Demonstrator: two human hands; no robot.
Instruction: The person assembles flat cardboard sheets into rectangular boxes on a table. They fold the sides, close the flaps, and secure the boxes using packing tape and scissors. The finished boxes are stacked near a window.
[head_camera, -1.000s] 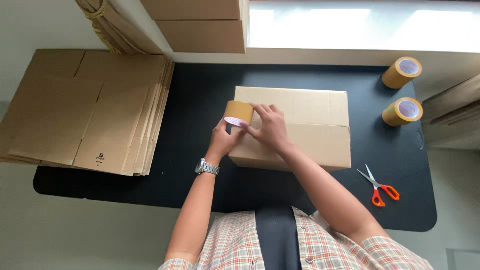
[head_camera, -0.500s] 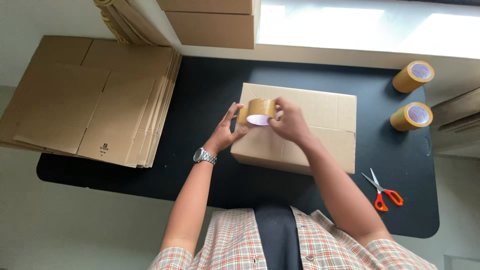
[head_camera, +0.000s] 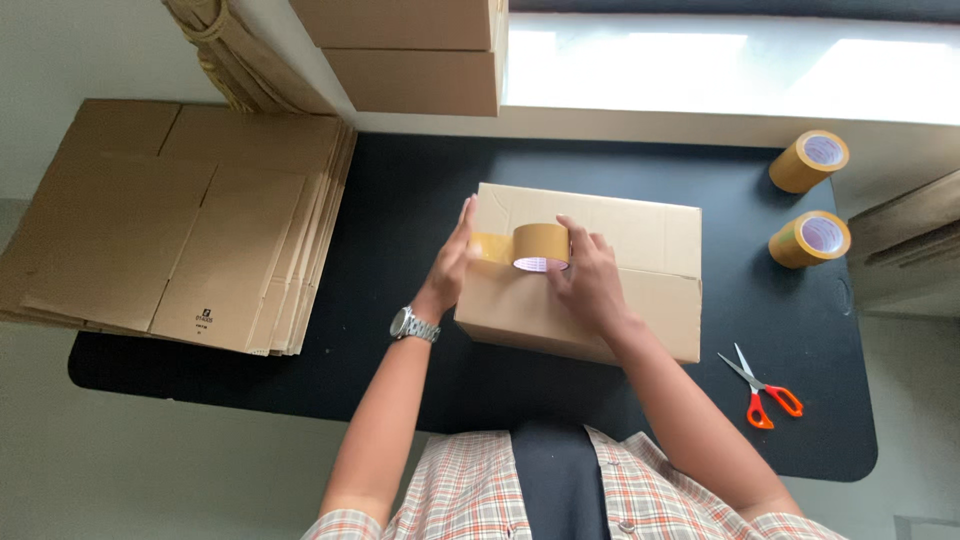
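A closed cardboard box (head_camera: 640, 270) lies on the black table (head_camera: 400, 220). My right hand (head_camera: 588, 280) grips a brown tape roll (head_camera: 541, 246) on top of the box, near its left end. A short strip of tape (head_camera: 489, 246) stretches from the roll to the box's left edge. My left hand (head_camera: 452, 262), with a watch on the wrist, presses flat against that left end, holding the tape's start down.
A stack of flattened cardboard boxes (head_camera: 180, 225) covers the table's left end. Two spare tape rolls (head_camera: 808, 160) (head_camera: 810, 238) stand at the right. Orange-handled scissors (head_camera: 762, 388) lie at the front right. More boxes (head_camera: 400, 50) are stacked behind the table.
The tape roll has travelled rightward along the box top in my right hand, pulling out a strip of tape. My left hand has stayed at the box's left edge.
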